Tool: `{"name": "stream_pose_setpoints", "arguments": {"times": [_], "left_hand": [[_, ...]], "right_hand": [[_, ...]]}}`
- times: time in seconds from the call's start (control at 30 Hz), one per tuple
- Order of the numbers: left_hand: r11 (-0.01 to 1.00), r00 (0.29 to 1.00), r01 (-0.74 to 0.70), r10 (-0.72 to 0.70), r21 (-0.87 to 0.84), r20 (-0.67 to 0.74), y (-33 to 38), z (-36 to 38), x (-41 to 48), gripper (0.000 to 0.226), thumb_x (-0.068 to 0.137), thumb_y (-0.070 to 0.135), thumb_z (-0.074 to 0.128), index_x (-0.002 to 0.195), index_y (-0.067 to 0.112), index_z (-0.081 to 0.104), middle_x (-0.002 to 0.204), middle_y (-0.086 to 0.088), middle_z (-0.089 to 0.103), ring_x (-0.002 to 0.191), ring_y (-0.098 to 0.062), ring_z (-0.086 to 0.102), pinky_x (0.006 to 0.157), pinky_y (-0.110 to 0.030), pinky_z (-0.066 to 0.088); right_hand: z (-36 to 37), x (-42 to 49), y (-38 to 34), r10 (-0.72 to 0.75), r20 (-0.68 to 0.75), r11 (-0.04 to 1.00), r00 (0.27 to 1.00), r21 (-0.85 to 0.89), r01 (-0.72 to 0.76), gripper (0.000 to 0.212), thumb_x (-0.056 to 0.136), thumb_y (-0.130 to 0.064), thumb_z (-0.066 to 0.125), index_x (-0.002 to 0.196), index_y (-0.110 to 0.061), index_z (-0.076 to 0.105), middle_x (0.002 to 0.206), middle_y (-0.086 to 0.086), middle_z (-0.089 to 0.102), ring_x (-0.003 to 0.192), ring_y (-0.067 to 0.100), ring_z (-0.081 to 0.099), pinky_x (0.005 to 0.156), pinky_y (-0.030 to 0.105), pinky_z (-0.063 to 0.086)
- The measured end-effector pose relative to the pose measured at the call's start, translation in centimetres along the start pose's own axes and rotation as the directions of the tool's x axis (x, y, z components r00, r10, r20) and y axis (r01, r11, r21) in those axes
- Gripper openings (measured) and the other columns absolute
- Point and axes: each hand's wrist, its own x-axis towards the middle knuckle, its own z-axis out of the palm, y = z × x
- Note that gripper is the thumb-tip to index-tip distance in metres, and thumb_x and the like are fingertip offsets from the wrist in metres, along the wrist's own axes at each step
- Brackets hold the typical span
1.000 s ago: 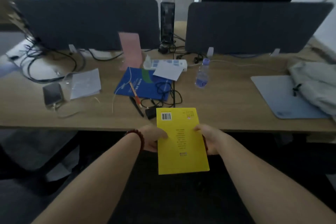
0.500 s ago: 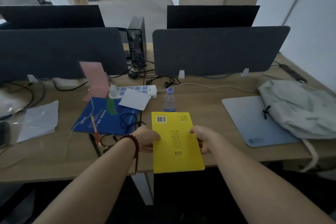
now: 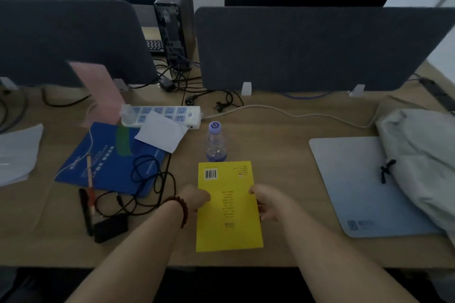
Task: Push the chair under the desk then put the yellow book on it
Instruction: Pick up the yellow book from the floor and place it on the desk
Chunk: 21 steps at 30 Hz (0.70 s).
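Note:
The yellow book (image 3: 227, 216), back cover up with a barcode at its far left corner, is over the wooden desk (image 3: 278, 160) near its front edge. My left hand (image 3: 195, 200), with a dark bead bracelet on the wrist, grips the book's left edge. My right hand (image 3: 268, 203) grips its right edge. I cannot tell whether the book rests on the desk or hovers just above it. The chair is not clearly visible; only darkness shows below the desk's front edge.
A small water bottle (image 3: 216, 142) stands just beyond the book. A blue folder (image 3: 108, 160), tangled black cables (image 3: 147, 179), pens and a white power strip (image 3: 162, 114) lie to the left. A grey mat (image 3: 357, 179) and pale bag (image 3: 423, 155) lie right. Dark divider panels (image 3: 307, 49) stand behind.
Both hands have carried the yellow book forward, from in front of the desk edge to over the desktop. The view has moved closer to the desk.

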Motion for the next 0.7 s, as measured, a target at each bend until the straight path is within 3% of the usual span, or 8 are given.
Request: {"name": "stream_pose_setpoints", "arguments": {"times": [0.1, 0.2, 0.27, 0.33, 0.43, 0.53, 0.63, 0.7], "left_hand": [[1.0, 1.0, 0.012, -0.013, 0.017, 0.014, -0.1, -0.3, 1.5, 0.024, 0.093, 0.008, 0.053, 0.115, 0.001, 0.061, 0.103, -0.012, 0.06, 0.092, -0.026, 0.057, 0.078, -0.031, 0.046], [0.998, 0.999, 0.034, -0.034, 0.052, -0.005, -0.3, -0.4, 2.5, 0.031, 0.093, 0.009, 0.052, 0.122, -0.001, 0.057, 0.116, -0.016, 0.062, 0.102, -0.029, 0.059, 0.084, -0.033, 0.048], [0.998, 0.999, 0.053, -0.053, 0.033, 0.006, -0.4, -0.4, 3.1, 0.027, 0.093, 0.008, 0.052, 0.118, 0.0, 0.059, 0.105, -0.013, 0.062, 0.1, -0.029, 0.059, 0.086, -0.034, 0.048], [0.998, 0.998, 0.06, -0.06, 0.004, 0.007, -0.3, -0.6, 3.3, 0.013, 0.093, 0.007, 0.051, 0.096, 0.004, 0.063, 0.087, -0.007, 0.06, 0.094, -0.028, 0.057, 0.083, -0.034, 0.048], [0.999, 0.999, 0.043, -0.043, -0.005, -0.033, -0.2, -1.1, 3.3, 0.024, 0.091, 0.008, 0.051, 0.068, 0.015, 0.054, 0.089, -0.011, 0.064, 0.092, -0.029, 0.061, 0.081, -0.034, 0.05], [1.0, 0.999, 0.017, -0.017, -0.001, -0.046, 0.0, -1.7, 3.2, 0.02, 0.089, 0.01, 0.052, 0.07, 0.016, 0.056, 0.096, -0.015, 0.066, 0.093, -0.03, 0.064, 0.081, -0.036, 0.053], [1.0, 0.998, -0.011, 0.011, -0.004, -0.058, 0.3, -2.0, 2.5, 0.022, 0.09, 0.01, 0.051, 0.069, 0.015, 0.055, 0.088, -0.01, 0.062, 0.083, -0.026, 0.059, 0.072, -0.033, 0.048], [0.999, 0.995, -0.04, 0.04, 0.006, -0.087, 0.5, -2.2, 1.8, 0.028, 0.093, 0.01, 0.049, 0.067, 0.019, 0.05, 0.081, -0.006, 0.056, 0.074, -0.022, 0.054, 0.069, -0.03, 0.046]], "right_hand": [[0.5, 1.3, -0.1, 0.034, -0.003, 0.999, 0.999, -0.027, -0.034, 0.018, 0.098, -0.022, 0.037, 0.094, -0.01, 0.05, 0.112, 0.013, 0.057, 0.117, 0.032, 0.054, 0.105, 0.049, 0.039], [0.8, 2.5, -0.3, 0.031, -0.02, 0.998, 0.999, -0.056, -0.032, 0.014, 0.098, -0.019, 0.039, 0.099, -0.008, 0.047, 0.104, 0.012, 0.056, 0.113, 0.032, 0.056, 0.099, 0.045, 0.045], [0.9, 2.8, -0.4, 0.015, -0.039, 0.999, 0.999, -0.03, -0.016, 0.016, 0.096, -0.016, 0.041, 0.089, -0.006, 0.051, 0.088, 0.01, 0.057, 0.091, 0.028, 0.06, 0.086, 0.041, 0.048], [0.9, 3.4, -0.6, -0.033, -0.094, 0.999, 0.995, -0.019, 0.031, 0.018, 0.092, -0.011, 0.046, 0.076, -0.008, 0.054, 0.077, 0.009, 0.059, 0.07, 0.024, 0.059, 0.072, 0.037, 0.051], [0.9, 4.0, -1.1, -0.123, -0.164, 0.992, 0.979, -0.05, 0.116, 0.015, 0.084, -0.01, 0.053, 0.069, -0.009, 0.058, 0.074, 0.01, 0.062, 0.069, 0.026, 0.063, 0.064, 0.036, 0.056], [0.9, 3.9, -1.7, -0.166, -0.181, 0.983, 0.969, -0.106, 0.149, 0.012, 0.08, -0.013, 0.056, 0.068, -0.009, 0.059, 0.078, 0.013, 0.064, 0.076, 0.031, 0.067, 0.068, 0.038, 0.056], [0.8, 3.3, -2.1, -0.225, -0.194, 0.967, 0.955, -0.162, 0.195, 0.02, 0.084, -0.01, 0.053, 0.063, -0.013, 0.054, 0.066, 0.007, 0.057, 0.058, 0.022, 0.056, 0.052, 0.025, 0.045], [0.8, 3.2, -2.2, -0.25, -0.187, 0.962, 0.95, -0.16, 0.222, 0.022, 0.085, -0.009, 0.053, 0.063, -0.014, 0.054, 0.064, 0.006, 0.055, 0.055, 0.021, 0.053, 0.056, 0.028, 0.046]]}}
